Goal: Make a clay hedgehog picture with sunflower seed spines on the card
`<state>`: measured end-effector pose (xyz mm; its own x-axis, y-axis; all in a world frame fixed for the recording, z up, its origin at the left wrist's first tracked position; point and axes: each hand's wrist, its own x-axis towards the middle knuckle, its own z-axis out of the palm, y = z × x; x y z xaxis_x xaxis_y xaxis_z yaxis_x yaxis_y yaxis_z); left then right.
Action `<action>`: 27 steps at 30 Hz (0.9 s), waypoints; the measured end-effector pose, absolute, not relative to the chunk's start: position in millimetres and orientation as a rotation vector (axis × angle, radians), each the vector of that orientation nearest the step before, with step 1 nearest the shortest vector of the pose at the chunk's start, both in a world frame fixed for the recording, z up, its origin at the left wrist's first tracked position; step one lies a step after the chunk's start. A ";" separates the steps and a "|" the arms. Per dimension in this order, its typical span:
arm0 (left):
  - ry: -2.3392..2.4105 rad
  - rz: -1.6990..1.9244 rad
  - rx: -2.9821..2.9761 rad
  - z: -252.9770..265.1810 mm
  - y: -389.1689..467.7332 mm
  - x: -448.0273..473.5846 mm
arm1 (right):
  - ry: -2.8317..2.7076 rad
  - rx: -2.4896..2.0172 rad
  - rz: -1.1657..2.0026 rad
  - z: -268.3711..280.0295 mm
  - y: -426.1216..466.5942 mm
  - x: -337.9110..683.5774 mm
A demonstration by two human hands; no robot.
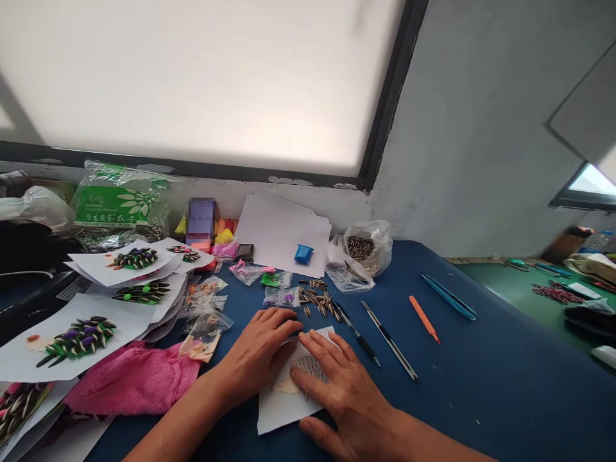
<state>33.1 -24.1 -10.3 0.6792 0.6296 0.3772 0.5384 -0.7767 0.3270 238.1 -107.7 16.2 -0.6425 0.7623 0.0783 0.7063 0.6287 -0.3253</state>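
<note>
Head camera looks down on both hands pressed flat on a small white paper (283,410) at the near edge of the blue table (481,385). On the paper sits a patch of striped seeds (308,371) stuck side by side, with a pale blob at its left. Left hand (260,350) lies palm down, fingers together and slightly curled, tips on the paper's top edge, gripping nothing. Right hand (344,385) lies flat with fingers spread, fingertips touching the seed patch and holding nothing.

Doing this well seems to call for even, gentle pressure, so the seeds bed in without sliding out of line, while the left hand keeps the paper from shifting.

Just left lies a pink cloth (135,378). Beyond the fingers, loose seeds (320,298) lie scattered, with two dark tools (375,333) and an orange stick (423,317) to the right. Farther left, finished seed pictures (79,337) are stacked on white sheets. At the wall stand a seed bag (366,247) and a green packet (120,199).
</note>
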 end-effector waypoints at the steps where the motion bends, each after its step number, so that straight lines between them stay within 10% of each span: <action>1: 0.949 0.714 2.696 -10.0 -24.2 33.2 | -2.633 -1.195 0.400 16.3 -107.6 238.2; 27: 1.261 1.037 2.168 13.0 -14.7 18.7 | -1.939 -1.157 0.329 10.8 -80.8 263.2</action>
<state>18.7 -14.7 13.0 0.3092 0.8672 0.3903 0.5504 -0.4979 0.6702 263.2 -80.8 10.8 -0.2277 0.8216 0.5226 0.6029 0.5404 -0.5869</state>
